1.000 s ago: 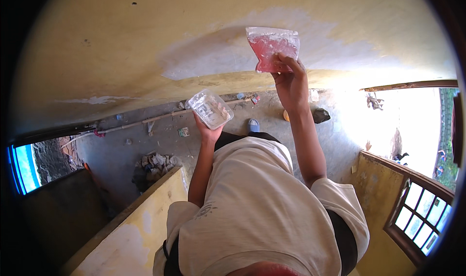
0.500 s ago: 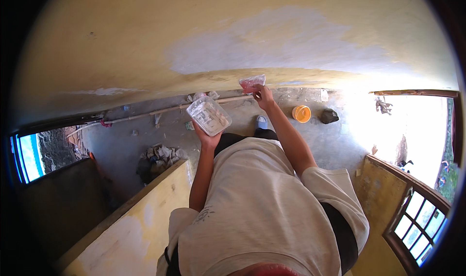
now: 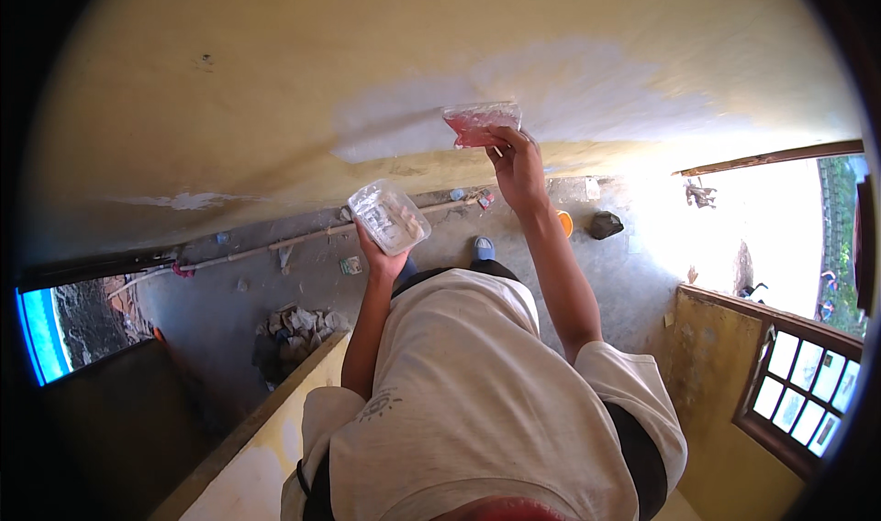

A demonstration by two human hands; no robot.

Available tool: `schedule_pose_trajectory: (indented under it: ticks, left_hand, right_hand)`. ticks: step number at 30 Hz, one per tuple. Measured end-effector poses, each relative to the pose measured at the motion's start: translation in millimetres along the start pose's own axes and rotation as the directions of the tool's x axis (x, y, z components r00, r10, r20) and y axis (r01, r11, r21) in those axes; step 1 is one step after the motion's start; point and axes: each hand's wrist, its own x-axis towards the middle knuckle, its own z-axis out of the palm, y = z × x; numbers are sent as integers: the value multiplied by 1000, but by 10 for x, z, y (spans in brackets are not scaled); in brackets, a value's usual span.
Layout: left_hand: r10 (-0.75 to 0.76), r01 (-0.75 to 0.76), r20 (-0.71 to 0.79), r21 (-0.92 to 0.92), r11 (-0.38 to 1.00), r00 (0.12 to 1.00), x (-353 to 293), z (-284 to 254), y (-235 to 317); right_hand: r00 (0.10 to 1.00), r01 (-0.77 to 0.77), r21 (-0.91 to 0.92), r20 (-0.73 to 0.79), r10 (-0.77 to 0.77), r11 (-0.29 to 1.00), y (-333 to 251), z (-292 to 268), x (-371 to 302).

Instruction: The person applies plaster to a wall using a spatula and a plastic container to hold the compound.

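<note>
My right hand [image 3: 521,171] is raised toward the yellow wall [image 3: 248,117], its fingers closed around a red putty spreader [image 3: 481,123] smeared with white. The spreader's wide edge lies over the lower part of a pale filler patch [image 3: 578,85]; whether it touches the wall I cannot tell. Lower and to the left, my left hand [image 3: 384,260] grips a clear plastic tub [image 3: 389,216] from beneath and the side. White paste coats the tub's inside, with a thicker lump toward its right side.
Along the wall's foot lies a long pole [image 3: 321,234]. An orange bucket [image 3: 565,223] and a black bag [image 3: 606,225] stand on the grey floor at right. Crumpled sacks [image 3: 298,333] lie at left by a low wall [image 3: 257,429]. A paned window [image 3: 808,388] is at right.
My right hand has lifted the spreader up and slightly right, from below the pale patch to over it. My left hand keeps the tub in nearly the same place. The view has shifted slightly.
</note>
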Motion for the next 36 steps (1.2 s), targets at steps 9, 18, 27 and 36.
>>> schedule_pose_trajectory:
  ticks: [9,18,27,36]
  left_hand:
    - [22,-22,-3,-26,999,1000,-30,-188,494]
    - [79,-76,28,-110,991,996,-225,-675,1178]
    - [51,-52,-12,-32,998,999,-269,-829,1685]
    - [-8,14,63,-101,995,998,-200,-868,1866]
  right_hand:
    - [981,75,-45,183,-66,996,287,500,-669]
    - [935,-322,-35,147,324,946,1553,575,-579]
    - [946,-68,-114,308,100,991,1829,1463,-32]
    - [936,-18,310,339,-93,950,604,2284,-427]
